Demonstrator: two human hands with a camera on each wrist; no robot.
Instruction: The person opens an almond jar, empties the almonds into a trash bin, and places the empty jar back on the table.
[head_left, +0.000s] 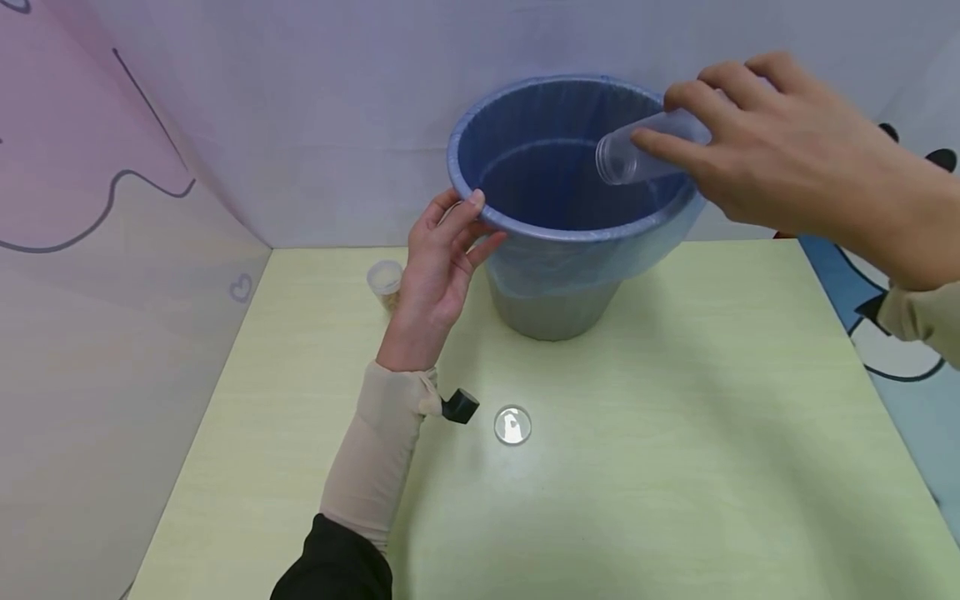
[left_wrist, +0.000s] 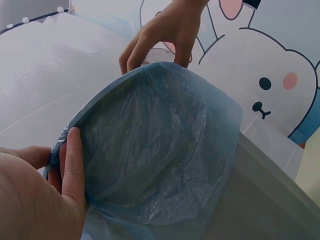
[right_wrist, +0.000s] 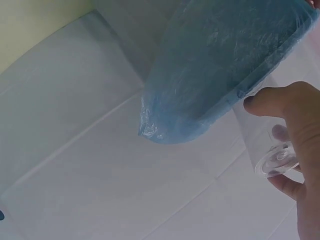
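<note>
A grey trash bin (head_left: 553,319) with a thin blue liner (head_left: 577,265) folded over its rim leans toward me at the back of the table. My left hand (head_left: 444,271) grips the near-left rim, thumb on top and other fingers against the outside; the left wrist view shows fingers (left_wrist: 74,165) on the liner. Over the right part of the mouth, my right hand (head_left: 780,150) holds a clear plastic jar (head_left: 622,160), tilted with its open end toward the bin's inside. In the right wrist view the jar's round base (right_wrist: 276,159) shows beside the liner. I see nothing falling from the jar.
A round clear lid (head_left: 513,425) lies on the pale table (head_left: 675,467) in front of the bin. Partly behind my left wrist stands a small clear container (head_left: 384,279) with brownish contents. Cloth walls (head_left: 360,125) close in the back and left. Dark cables (head_left: 900,377) hang beyond the right edge.
</note>
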